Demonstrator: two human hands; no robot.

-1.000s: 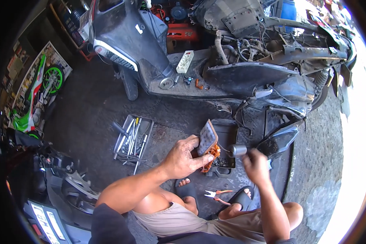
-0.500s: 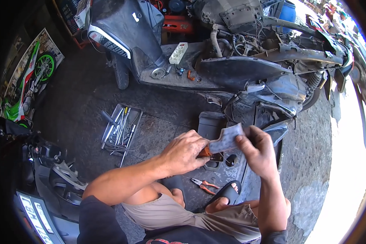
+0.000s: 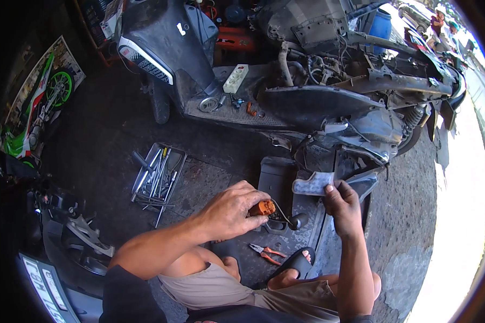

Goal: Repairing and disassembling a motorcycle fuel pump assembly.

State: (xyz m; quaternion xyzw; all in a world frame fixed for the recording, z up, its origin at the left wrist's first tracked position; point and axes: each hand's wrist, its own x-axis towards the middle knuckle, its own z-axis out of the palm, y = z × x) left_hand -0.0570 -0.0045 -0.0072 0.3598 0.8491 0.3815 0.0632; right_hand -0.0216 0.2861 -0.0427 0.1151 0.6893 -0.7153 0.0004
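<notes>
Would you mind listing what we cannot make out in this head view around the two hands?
- Tool in the left hand: only its orange handle shows; the fingers hide the rest.
- Grey plastic piece pinched by the right hand: its kind is unclear.
- Tools in the metal tray: too small to tell apart.
- Small parts on the scooter footboard: too small to identify.

We hold an orange-handled tool [image 3: 262, 207] and a pale grey plastic piece [image 3: 312, 184] before a black scooter [image 3: 285, 102] with a white stripe; orange-gripped pliers [image 3: 268, 251] lie on dark concrete, silver wrenches fill a grey tray [image 3: 157, 176], beige shorts [image 3: 237, 293] below.
</notes>
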